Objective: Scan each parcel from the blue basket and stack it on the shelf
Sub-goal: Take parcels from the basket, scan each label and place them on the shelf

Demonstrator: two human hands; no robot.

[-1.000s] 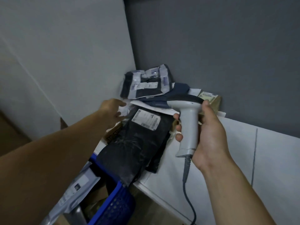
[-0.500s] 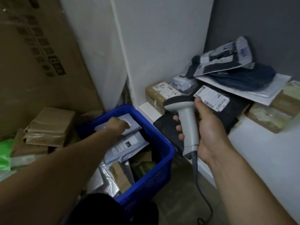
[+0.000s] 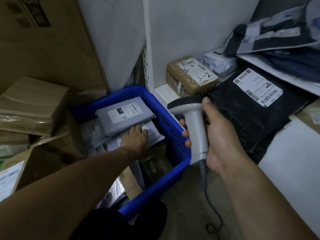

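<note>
Starting at the left of the frame, brown cartons [image 3: 32,104] lie heaped in front of a larger carton; just right of them, at centre, the blue basket [image 3: 174,141] stands close against the foot of the white shelf [image 3: 294,161]; inside the basket a grey parcel [image 3: 124,113] lies on top, label up, overlapping a pale parcel [image 3: 154,135] beneath it, with more packets and cardboard deeper down; the left hand [image 3: 136,139] reaches into the basket from the lower left, palm down on the pale parcel, fingers stretched forward with their tips at the lower edge of the grey parcel; whether they grasp anything I cannot tell; right of the basket rim, the right hand [image 3: 221,135] is clamped round the handle of a pale scanner [image 3: 195,129], held upright, its dark-topped head pointing left; its cable [image 3: 207,196] hangs toward the bottom edge; behind the scanner, on the shelf, a brown box [image 3: 190,75] marked 3-2 sits in the corner; right of it a black parcel [image 3: 251,118] with a white barcode label [image 3: 258,87] droops over the shelf's front edge; in the upper right more parcels [image 3: 277,40] are piled, blurred.
</note>
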